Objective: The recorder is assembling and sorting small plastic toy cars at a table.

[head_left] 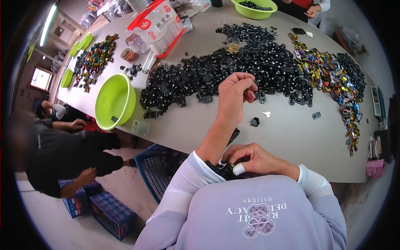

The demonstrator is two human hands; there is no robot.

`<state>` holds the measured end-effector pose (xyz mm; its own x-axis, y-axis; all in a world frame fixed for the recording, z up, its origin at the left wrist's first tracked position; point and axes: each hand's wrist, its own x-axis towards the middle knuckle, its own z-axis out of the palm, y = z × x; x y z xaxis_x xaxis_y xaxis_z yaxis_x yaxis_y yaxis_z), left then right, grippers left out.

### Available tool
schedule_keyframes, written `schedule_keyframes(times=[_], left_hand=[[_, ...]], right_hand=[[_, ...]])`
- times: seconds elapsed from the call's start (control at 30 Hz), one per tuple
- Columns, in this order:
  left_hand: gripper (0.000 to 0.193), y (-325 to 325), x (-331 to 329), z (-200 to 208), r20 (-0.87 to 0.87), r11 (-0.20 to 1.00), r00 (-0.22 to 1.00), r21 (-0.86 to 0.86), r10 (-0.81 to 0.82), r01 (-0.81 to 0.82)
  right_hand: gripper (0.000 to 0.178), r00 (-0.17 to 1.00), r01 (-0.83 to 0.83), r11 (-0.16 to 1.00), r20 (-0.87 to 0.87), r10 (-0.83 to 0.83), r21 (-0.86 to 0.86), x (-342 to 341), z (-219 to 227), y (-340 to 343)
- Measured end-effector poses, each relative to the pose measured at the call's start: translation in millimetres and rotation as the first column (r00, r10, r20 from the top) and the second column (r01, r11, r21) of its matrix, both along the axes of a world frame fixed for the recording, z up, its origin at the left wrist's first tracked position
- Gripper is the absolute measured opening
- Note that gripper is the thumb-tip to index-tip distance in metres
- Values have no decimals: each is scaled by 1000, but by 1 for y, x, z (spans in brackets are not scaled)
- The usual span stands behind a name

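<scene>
My left hand (pixel 237 89) is raised over the near edge of a long pile of small black plastic parts (pixel 200 73). Its fingers are curled in; whatever they may hold is hidden. My right hand (pixel 254 160) is low at the table's near edge, close to my body. Its fingers are pinched together, with a white wrap (pixel 238 168) around the thumb tip. Dark pieces (pixel 225 170) lie beside and under these fingers, partly hidden by my left forearm. Beyond the right hand, a small black part (pixel 255 121) and a silver key (pixel 265 113) lie on the table.
A green basin (pixel 115 102) stands at the table's left edge. Multicoloured small pieces (pixel 333 83) are heaped at right. A white-and-red bag (pixel 156 27) stands at the back. Below left is a blue crate (pixel 152 171); a person in black (pixel 62 154) is beside the table.
</scene>
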<state>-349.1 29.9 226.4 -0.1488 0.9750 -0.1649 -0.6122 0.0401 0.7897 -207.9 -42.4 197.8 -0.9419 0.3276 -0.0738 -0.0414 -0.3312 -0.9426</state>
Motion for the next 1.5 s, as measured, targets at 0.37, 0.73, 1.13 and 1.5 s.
schedule_keyframes(times=[0.37, 0.73, 1.13, 1.5], left_hand=[[8, -13, -23, 13, 199, 999, 980, 37, 17, -24], [13, -24, -33, 36, 48, 986, 998, 164, -39, 31], [12, -2, -76, 10, 328, 978, 931, 80, 158, -195], [7, 12, -135, -95, 700, 948, 642, -268, 312, -169]], right_hand=[[35, 976, -170, 709, -16, 218, -685, -20, -17, -8], [34, 963, -244, 803, -39, 266, -544, -37, -12, -16], [55, 976, -140, 982, 148, 158, -128, -45, -3, -20], [45, 960, 65, 752, 248, 133, -656, -62, -27, -7]])
